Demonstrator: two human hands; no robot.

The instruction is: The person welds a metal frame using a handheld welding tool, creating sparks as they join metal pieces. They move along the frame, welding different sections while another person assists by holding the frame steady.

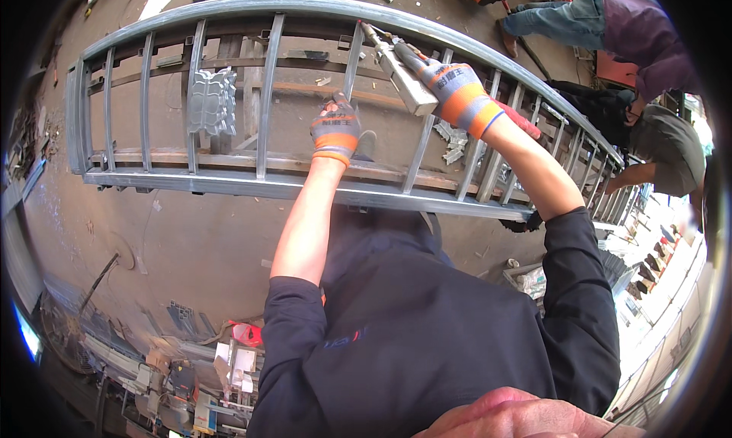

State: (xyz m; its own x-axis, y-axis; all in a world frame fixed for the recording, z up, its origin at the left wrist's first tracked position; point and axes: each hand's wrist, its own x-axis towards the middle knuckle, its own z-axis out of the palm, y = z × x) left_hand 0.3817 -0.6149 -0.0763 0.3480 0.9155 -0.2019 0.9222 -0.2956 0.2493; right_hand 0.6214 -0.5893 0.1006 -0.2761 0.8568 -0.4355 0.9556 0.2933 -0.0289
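- I watch the right hand (456,93) grip the metal tool (414,87); tilting could slip its tip (367,29).
- Left hand (335,129) seems curled round 1 rung (354,60); movement could pinch it.

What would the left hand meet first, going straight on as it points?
The left hand would probably meet the metal rung directly ahead first; beyond, its line runs toward the far rail, though depth is unclear.

Hard white glare washes out the right side; the long silver ladder-shaped metal frame (354,60) looks lens-bent, corners black.
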